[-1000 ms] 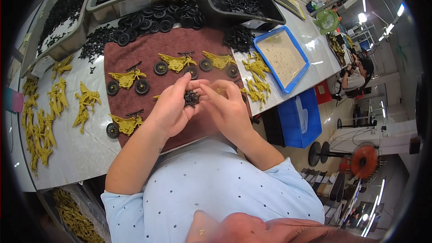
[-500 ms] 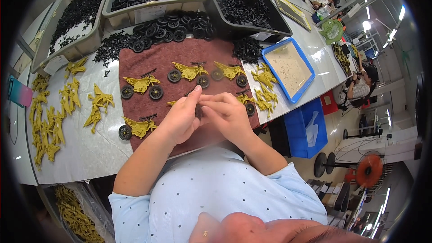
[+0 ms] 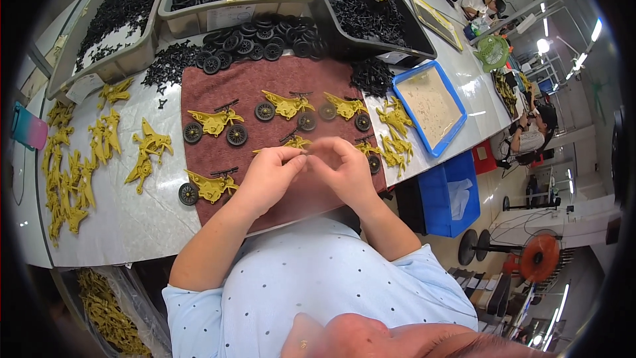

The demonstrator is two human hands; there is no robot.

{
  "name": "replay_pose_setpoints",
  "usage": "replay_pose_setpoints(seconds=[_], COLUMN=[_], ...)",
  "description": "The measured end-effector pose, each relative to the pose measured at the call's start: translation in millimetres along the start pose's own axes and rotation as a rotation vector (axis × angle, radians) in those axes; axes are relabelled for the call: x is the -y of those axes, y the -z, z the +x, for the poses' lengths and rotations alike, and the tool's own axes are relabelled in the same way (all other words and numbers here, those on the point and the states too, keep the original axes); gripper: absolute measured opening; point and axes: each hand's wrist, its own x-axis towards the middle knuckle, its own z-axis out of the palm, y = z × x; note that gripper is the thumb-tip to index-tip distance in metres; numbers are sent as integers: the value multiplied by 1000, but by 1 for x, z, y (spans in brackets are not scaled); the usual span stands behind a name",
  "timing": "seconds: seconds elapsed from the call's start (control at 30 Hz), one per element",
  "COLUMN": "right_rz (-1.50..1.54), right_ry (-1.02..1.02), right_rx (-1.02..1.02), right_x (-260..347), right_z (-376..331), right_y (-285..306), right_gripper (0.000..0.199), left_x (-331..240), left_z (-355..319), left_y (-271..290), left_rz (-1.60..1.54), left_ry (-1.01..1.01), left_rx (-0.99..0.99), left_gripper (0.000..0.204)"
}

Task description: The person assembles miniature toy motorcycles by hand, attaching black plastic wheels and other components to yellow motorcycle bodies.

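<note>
My left hand (image 3: 273, 178) and my right hand (image 3: 346, 172) meet fingertip to fingertip over the maroon towel (image 3: 222, 152). Both are closed in a pinch; whatever small thing sits between the fingertips is too hidden to make out. Just beyond them lies a yellow toy motorbike body (image 3: 296, 142) with black handlebars, partly covered by my hands. Around it on the towel are more yellow toy motorbikes: one with two black wheels (image 3: 215, 124) at left, another (image 3: 286, 105) at the back, and one (image 3: 211, 187) with a single wheel visible at near left.
Behind the towel are loose black wheels (image 3: 258, 45), a grey bin of wheels (image 3: 238, 10) and a black bin of small parts (image 3: 414, 50). Yellow bodies (image 3: 69, 185) cover the table's left. A blue-rimmed tray (image 3: 462, 119) stands right. Below is a blue crate (image 3: 440, 215). People work farther right.
My hands have shifted and drawn apart at the palms, fingertips still meeting. A dark piece glimpsed between them earlier no longer shows. The yellow body beyond them is more exposed.
</note>
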Motion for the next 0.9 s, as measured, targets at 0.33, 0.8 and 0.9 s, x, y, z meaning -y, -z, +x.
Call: replay_pose_setpoints(seconds=[0.33, 0.8, 0.9], right_rz=[-190, -557, -571], right_ry=[-12, 265, 243], right_rx=[24, -52, -46], right_x=[6, -28, -31], right_z=[1, -16, -13], right_y=[6, -37, -38], right_gripper=[16, 13, 11], left_x=[-16, 18, 21], left_z=[-6, -5, -2], left_y=[22, 28, 30], left_rz=[696, 1363, 1386], left_ry=[-445, -384, -455], left_rx=[-282, -364, -380], left_gripper=[22, 20, 13])
